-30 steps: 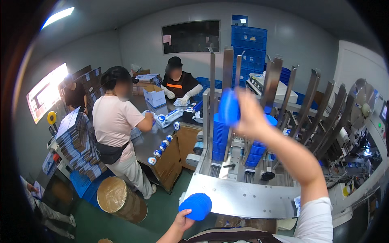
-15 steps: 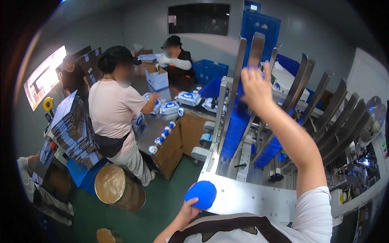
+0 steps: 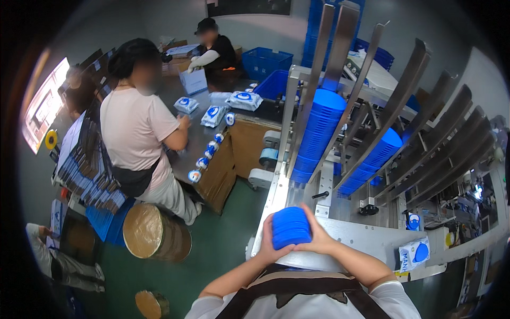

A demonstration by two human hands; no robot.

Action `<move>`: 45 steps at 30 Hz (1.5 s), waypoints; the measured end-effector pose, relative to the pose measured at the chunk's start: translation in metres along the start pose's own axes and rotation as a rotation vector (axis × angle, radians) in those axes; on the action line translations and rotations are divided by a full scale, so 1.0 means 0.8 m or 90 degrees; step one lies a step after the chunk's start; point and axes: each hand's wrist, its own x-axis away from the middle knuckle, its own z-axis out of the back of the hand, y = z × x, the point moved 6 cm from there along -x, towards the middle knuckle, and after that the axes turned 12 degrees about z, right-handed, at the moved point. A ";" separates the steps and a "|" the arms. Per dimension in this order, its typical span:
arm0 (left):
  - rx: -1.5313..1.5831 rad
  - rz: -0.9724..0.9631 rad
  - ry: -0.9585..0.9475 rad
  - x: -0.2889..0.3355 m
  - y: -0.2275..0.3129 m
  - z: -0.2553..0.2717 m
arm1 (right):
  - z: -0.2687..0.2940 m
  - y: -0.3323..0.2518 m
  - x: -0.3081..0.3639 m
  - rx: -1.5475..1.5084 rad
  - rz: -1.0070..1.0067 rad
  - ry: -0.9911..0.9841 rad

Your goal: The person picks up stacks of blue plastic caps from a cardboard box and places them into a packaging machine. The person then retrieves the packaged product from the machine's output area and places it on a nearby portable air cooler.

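A short stack of blue plastic lids [image 3: 291, 228] is held in front of my body, over the near edge of the metal machine bed. My left hand [image 3: 269, 243] wraps the stack's left side. On its right side, my right hand [image 3: 320, 237] grips with the fingers up along it. Beyond my hands, a tall stack of blue lids [image 3: 319, 127] stands between upright metal guide rails [image 3: 341, 40]. A second, lower lid column [image 3: 372, 159] leans in the neighbouring rails to its right.
A white wipes pack with a blue lid [image 3: 414, 253] lies on the machine's right end. To the left, a person in a pink shirt [image 3: 133, 122] stands at a dark table [image 3: 175, 154] bearing several packs. Another person [image 3: 218, 53] handles a carton [image 3: 193, 81]. A brown drum [image 3: 146, 231] stands on the floor.
My right hand has come down from the tall rails to the stack in my left hand. Both hands now clasp it, and the view has shifted, bringing the wipes pack at right into sight.
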 end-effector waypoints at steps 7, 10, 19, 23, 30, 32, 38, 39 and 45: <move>-0.436 0.007 -0.250 -0.011 0.008 -0.019 | -0.006 0.027 0.057 0.416 0.146 -0.047; -0.040 0.266 -0.125 -0.016 -0.003 -0.002 | -0.016 -0.028 0.058 0.704 0.415 0.040; 0.620 0.395 -0.210 -0.014 0.009 -0.011 | 0.071 -0.140 -0.076 0.754 0.500 0.086; 0.230 0.195 0.245 -0.010 -0.010 0.096 | 0.177 -0.366 -0.175 0.931 0.778 0.474; 0.395 0.339 0.428 0.055 -0.091 0.154 | 0.333 -0.403 -0.310 1.421 0.390 0.499; 0.388 0.369 0.467 0.094 -0.111 0.163 | 0.339 -0.339 -0.322 1.399 0.333 0.405; 0.396 0.451 0.499 0.148 -0.133 0.168 | 0.236 -0.215 -0.247 1.351 0.124 0.087; 0.386 0.451 0.488 0.149 -0.135 0.167 | 0.212 -0.216 -0.238 1.341 0.151 0.159; 0.338 0.479 0.443 0.132 -0.134 0.166 | 0.150 -0.089 -0.206 1.072 0.147 0.441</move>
